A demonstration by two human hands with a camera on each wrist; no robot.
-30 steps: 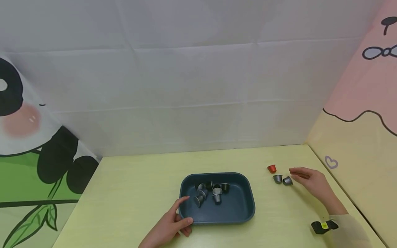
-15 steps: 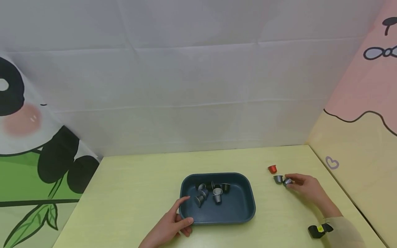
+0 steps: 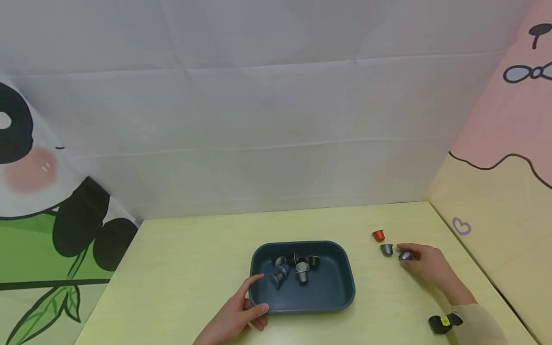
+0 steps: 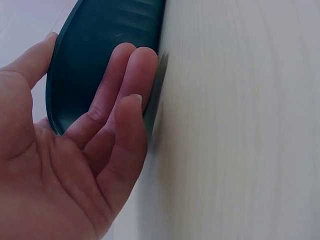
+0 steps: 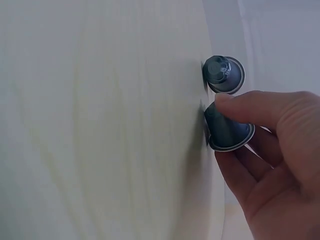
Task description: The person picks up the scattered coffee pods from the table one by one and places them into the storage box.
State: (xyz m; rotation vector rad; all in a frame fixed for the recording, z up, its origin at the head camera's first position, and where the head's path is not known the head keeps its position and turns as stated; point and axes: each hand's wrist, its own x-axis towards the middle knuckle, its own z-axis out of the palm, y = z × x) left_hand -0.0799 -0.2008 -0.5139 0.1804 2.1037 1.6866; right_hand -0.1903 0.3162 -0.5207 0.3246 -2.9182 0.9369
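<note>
In the head view, a grey coffee capsule [image 3: 406,255] is pinched between the thumb and fingers of my right hand [image 3: 431,263], close to the tabletop. The right wrist view shows this capsule [image 5: 227,127] lying on its side, its rim turned toward the palm. Just left of it in the head view are another grey coffee capsule [image 3: 386,249] and a red one [image 3: 378,235]. My left hand [image 3: 235,306] grips the near-left corner of a dark blue tray [image 3: 319,299]; thumb and index finger are at the rim, other fingers [image 4: 132,115] curl by the outer wall.
Several dark and grey capsules [image 3: 302,270] lie in a loose cluster within the tray. A pale yellow table [image 3: 194,258] carries everything. White cloth [image 3: 276,143] hangs behind it, and a printed panel [image 3: 496,215] stands along the right side.
My right hand came in from the right, took hold of the nearer grey capsule and shifted it slightly right, apart from the other grey one. The left hand and tray stayed put.
</note>
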